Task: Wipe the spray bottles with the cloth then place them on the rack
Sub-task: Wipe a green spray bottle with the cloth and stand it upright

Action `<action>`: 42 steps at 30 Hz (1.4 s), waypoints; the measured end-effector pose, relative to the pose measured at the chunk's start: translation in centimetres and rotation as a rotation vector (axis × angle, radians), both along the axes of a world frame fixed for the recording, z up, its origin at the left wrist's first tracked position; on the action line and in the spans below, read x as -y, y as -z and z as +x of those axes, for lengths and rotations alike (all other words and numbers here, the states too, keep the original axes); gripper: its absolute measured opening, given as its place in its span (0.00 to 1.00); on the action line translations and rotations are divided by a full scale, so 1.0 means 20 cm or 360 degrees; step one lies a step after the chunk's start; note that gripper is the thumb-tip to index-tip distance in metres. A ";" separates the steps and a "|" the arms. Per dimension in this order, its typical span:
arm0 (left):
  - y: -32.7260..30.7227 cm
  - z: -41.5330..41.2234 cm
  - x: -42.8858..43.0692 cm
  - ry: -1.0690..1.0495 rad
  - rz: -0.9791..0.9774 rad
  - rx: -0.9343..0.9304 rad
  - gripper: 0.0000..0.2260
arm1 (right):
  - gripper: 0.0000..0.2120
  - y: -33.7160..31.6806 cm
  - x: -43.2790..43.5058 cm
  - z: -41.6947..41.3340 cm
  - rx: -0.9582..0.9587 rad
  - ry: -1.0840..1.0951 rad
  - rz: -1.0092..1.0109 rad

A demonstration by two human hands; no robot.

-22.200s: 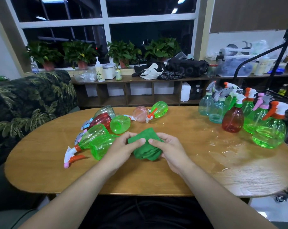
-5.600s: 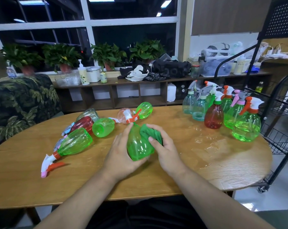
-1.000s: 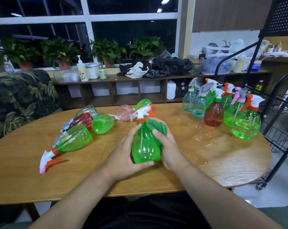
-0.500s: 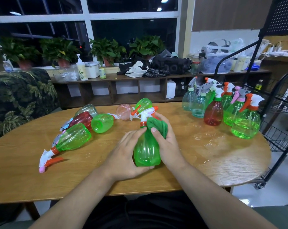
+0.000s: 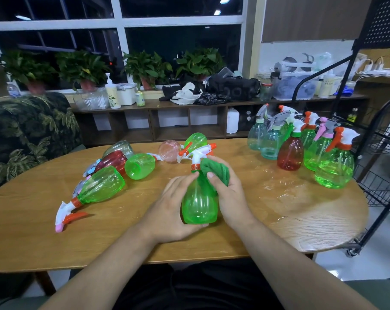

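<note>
A green spray bottle with a white and orange trigger head stands upright on the wooden table in front of me. My left hand grips its left side and base. My right hand holds a bunched green cloth against the bottle's neck and right shoulder. Several bottles lie on their sides at the left, among them a green one and a red one. Several upright bottles stand grouped at the right of the table.
A black wire rack on wheels stands just past the table's right edge. Wet patches glisten on the table between me and the upright bottles. A leaf-patterned sofa is at the left, a low shelf behind.
Over the last second the bottle has come down upright onto the table, and my right hand has slid the cloth up from the body to the neck.
</note>
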State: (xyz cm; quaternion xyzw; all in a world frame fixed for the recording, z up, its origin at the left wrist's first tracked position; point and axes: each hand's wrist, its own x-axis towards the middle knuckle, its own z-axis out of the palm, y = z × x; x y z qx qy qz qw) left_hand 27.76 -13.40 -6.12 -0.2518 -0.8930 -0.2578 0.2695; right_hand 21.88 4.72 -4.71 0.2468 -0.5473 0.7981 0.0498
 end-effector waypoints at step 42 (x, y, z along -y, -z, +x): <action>-0.02 0.02 0.00 0.0076 0.0495 0.0334 0.52 | 0.13 0.03 0.00 -0.02 0.0093 -0.0245 -0.0114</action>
